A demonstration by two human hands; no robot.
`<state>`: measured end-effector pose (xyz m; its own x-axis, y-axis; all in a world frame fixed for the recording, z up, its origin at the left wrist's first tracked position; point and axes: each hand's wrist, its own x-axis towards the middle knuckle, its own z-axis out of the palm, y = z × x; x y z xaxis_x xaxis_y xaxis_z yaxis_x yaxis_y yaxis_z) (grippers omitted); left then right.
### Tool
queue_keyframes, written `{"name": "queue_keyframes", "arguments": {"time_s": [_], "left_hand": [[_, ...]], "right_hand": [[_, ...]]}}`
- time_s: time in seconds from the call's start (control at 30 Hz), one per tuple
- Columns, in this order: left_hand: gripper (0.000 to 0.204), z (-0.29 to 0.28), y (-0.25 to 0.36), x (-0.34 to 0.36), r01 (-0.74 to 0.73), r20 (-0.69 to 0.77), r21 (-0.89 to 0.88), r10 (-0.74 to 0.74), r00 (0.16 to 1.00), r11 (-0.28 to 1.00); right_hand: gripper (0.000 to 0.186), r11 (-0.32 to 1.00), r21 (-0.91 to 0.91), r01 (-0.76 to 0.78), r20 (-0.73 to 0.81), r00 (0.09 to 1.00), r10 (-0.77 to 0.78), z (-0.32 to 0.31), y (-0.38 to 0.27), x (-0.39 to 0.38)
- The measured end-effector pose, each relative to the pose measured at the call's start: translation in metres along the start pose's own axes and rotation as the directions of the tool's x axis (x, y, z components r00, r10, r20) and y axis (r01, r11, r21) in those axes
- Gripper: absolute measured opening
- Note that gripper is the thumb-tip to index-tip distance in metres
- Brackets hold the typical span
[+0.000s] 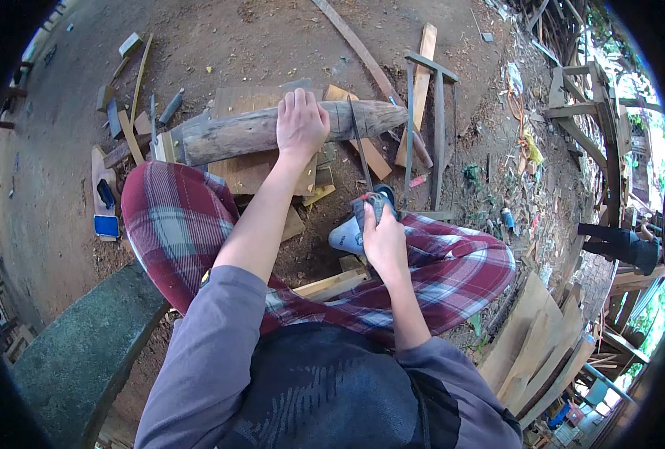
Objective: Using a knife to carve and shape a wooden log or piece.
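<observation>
From my feed: right hand [381,238] clenched around saw handle [370,199]; blade [360,150] reached forward to log [227,138] near tapered end. Left hand [302,125] lay atop log; finger hold, I couldn't tell. End looked joined; cut, I judged, unfinished.

Open-air work area with a brown dirt floor [190,45], littered with debris along the right. Lower left, a curved green-grey slab [85,352]. Right, 1 upright wooden frame [611,142], several long boards [527,337] and bright daylight past green foliage [618,45].
</observation>
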<state>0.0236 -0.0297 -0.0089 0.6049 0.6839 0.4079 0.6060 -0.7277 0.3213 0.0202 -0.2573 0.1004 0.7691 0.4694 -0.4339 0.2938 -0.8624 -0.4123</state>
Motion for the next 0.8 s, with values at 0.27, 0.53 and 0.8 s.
{"name": "queue_keyframes", "arguments": {"time_s": [0.27,0.53,0.8], "left_hand": [[0.015,0.003,0.008,0.005,0.004,-0.007,-0.060,-0.005,1.000,0.998],[0.017,0.004,-0.004,0.001,0.014,-0.017,0.015,-0.014,1.000,1.000],[0.018,0.003,-0.004,0.007,0.072,0.010,-0.028,-0.072,0.997,0.997]], "right_hand": [[0.044,0.993,-0.060,0.099,-0.153,0.982,-0.107,0.023,-0.025,0.091],[0.038,0.995,0.058,0.080,-0.020,0.997,-0.079,0.002,0.008,-0.003],[0.043,0.998,-0.031,0.059,-0.056,0.997,-0.061,0.020,0.021,0.024]]}}
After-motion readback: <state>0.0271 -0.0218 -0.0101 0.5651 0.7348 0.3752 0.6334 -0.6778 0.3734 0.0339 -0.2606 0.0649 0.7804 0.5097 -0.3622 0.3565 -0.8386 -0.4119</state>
